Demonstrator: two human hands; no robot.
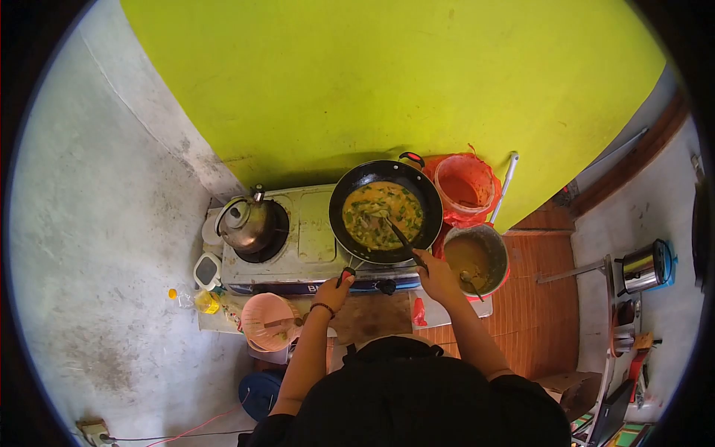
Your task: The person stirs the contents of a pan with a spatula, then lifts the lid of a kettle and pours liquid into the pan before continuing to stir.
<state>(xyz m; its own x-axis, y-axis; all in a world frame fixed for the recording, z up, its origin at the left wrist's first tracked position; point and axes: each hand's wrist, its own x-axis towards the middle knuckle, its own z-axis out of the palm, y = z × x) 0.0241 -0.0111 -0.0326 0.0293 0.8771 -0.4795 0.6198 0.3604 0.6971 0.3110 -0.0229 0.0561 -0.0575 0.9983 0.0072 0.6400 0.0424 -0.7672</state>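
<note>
A black wok (430, 208) sits over the right side of the gas stove (316, 223), holding a yellow-orange sauce (398, 197) with chopped green pieces. My left hand (332, 295) is closed around the wok's red and black handle (345, 276) at the near side. In my right hand (439, 280) is the dark handle of a spatula (401, 238), whose head dips into the sauce. Just right of that hand stands a pot (499, 253) of brownish mixture with a spoon (469, 281) in it.
A metal kettle (249, 226) stands on the left burner. Behind the pot is a bucket (488, 182) with red plastic around it. A pink basket (261, 316) and an oil bottle (207, 302) lie to the left. Walls rise behind and at the left.
</note>
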